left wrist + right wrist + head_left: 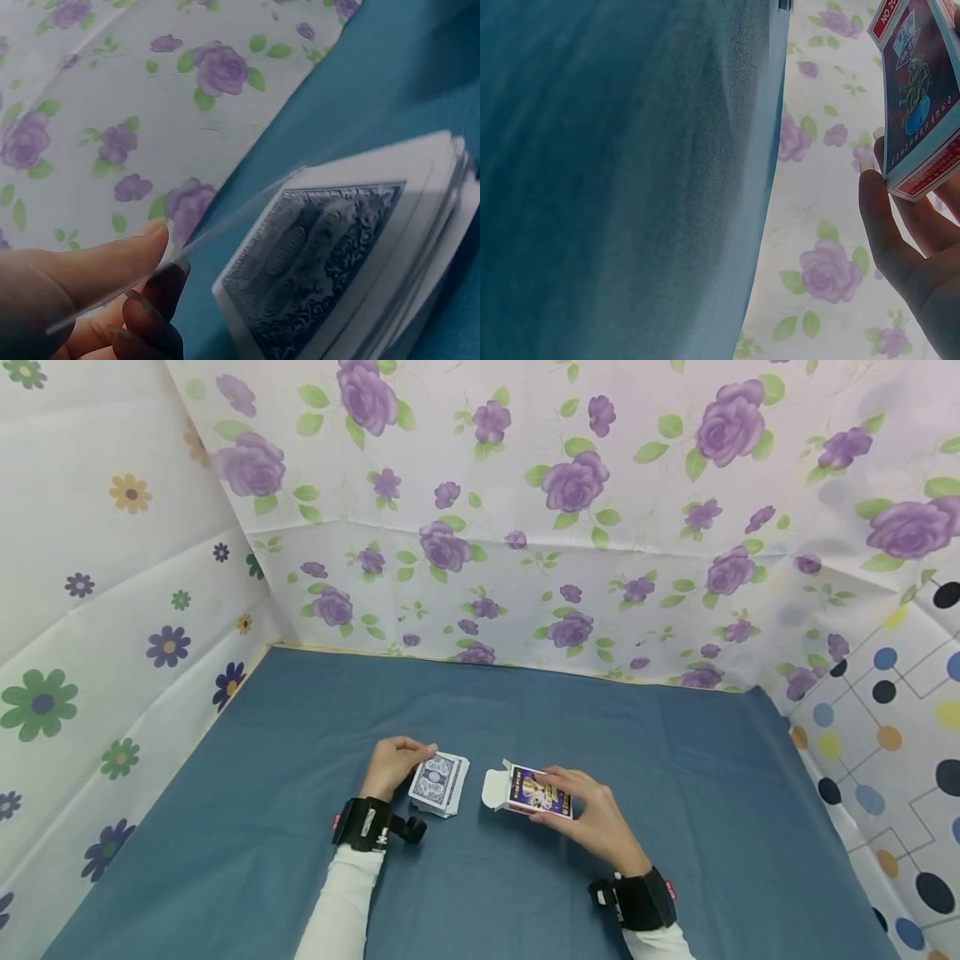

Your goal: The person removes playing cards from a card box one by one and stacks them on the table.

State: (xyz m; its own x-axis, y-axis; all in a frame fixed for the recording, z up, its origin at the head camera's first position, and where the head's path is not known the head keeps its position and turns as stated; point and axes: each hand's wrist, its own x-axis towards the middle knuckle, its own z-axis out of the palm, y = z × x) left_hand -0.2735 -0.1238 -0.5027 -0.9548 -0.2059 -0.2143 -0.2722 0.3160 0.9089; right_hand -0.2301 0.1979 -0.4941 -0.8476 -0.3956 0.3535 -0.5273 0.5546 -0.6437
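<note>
A deck of playing cards [435, 779] with blue patterned backs lies left of centre, its edges uneven. My left hand [395, 766] is at the deck's upper left corner. In the left wrist view, its thumb and fingers come together around a thin, pale, see-through edge [240, 212] that stretches toward the deck [315, 262]; I cannot tell what it is. My right hand [592, 810] grips a printed card box [540, 793], thumb along the near side and fingers over the far side. The box's white end flap [494, 789] hangs open toward the deck.
A blue cloth [300, 877] covers the table. Flowered sheeting [480, 527] rises behind it, with more patterned sheets at the left [112, 610] and right [885, 760]. A strap with a small camera [408, 828] sits on each wrist.
</note>
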